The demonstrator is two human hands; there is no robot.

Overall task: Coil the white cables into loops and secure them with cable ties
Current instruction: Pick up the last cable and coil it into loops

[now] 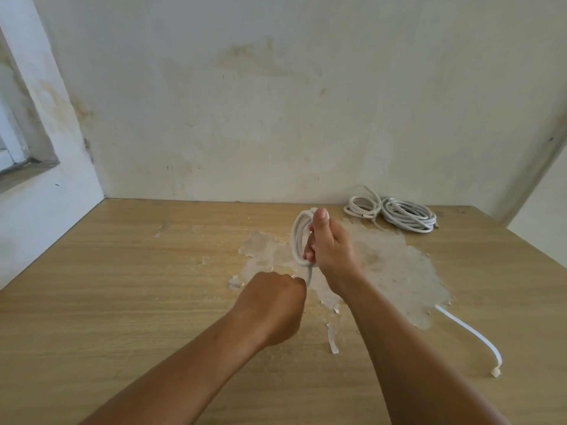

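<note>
Fingers (310, 256) of the right hand (329, 250) are gripping a white cable coil (299, 237) at centre frame; the left hand (273, 308) is pinching its tail above the worktop (122, 271). No writing is legible.

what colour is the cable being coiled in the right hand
White. The cable looped in the right hand shows best in the head view.

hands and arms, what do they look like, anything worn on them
Both are bare. The left hand and right hand wear no gloves, and no rings, watch or bracelets show. Both forearms are uncovered down to the bottom edge of the picture, with no sleeves in view. The right thumbnail is short and unpainted.
</note>
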